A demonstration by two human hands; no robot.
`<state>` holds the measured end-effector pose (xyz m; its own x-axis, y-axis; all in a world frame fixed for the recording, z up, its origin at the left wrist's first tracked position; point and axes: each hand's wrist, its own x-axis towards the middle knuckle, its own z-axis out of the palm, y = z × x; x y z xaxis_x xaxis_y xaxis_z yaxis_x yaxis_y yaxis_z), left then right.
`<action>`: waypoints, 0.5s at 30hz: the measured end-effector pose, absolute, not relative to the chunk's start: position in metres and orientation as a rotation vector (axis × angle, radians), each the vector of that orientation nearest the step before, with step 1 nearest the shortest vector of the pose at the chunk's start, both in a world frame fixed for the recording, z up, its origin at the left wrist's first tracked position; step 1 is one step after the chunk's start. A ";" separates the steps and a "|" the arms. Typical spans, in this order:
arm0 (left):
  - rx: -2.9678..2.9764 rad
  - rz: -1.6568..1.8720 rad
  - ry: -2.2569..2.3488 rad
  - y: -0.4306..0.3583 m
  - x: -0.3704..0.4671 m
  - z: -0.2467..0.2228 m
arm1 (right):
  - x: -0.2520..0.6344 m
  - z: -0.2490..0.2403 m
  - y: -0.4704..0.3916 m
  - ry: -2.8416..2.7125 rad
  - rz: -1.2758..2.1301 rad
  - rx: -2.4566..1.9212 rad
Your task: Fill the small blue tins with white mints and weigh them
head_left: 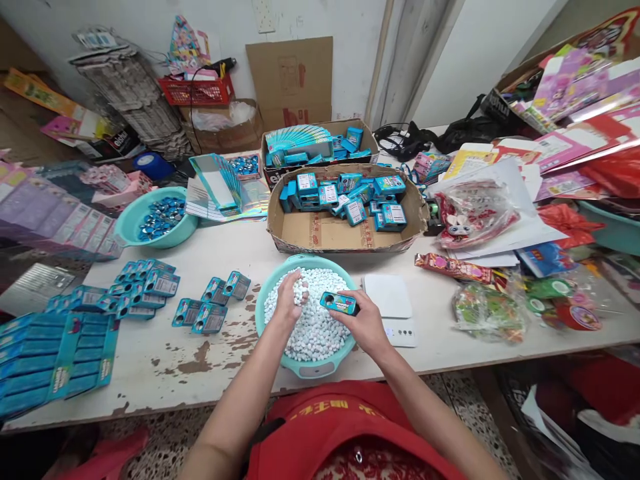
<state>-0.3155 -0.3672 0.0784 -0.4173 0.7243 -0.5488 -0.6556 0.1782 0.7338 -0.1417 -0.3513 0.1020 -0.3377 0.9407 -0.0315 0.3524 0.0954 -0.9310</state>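
A turquoise basin [260, 310] full of small white candies [320, 340] stands in front of me at the table's near edge. Above its left side, my left hand [289, 297] is closed around some of the white candies, a few showing at the fingers. My right hand [367, 320] grips a small blue candy box [339, 303] over the basin's right side. The box lies tilted on its side, with a dark round opening at its left end. Just right of that hand sits a white digital scale [387, 297].
Several small blue boxes [210, 317] stand left of the basin, with stacked blue display cartons [55, 360] beyond. Behind is a cardboard tray [300, 237] of blue boxes. A second turquoise basin [185, 230] holds shiny blue pieces. Wrapped packets [490, 310] lie at right.
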 end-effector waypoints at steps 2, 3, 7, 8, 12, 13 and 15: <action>0.061 1.587 1.190 -0.368 -0.311 0.100 | -0.151 0.104 -0.353 -1.832 1.220 -1.269; 0.070 1.623 1.160 -0.368 -0.308 0.109 | -0.155 0.104 -0.354 -1.866 1.208 -1.269; 0.087 1.754 1.195 -0.366 -0.298 0.129 | -0.170 0.107 -0.355 -1.964 1.164 -1.241; 0.090 1.781 1.223 -0.366 -0.297 0.131 | -0.172 0.108 -0.356 -1.971 1.161 -1.233; 0.142 1.863 1.278 -0.365 -0.295 0.134 | -0.174 0.113 -0.356 -1.972 1.116 -1.184; 0.155 1.876 1.276 -0.364 -0.295 0.134 | -0.174 0.113 -0.356 -1.970 1.105 -1.182; 0.164 1.885 1.273 -0.361 -0.295 0.136 | -0.174 0.112 -0.355 -1.964 1.107 -1.198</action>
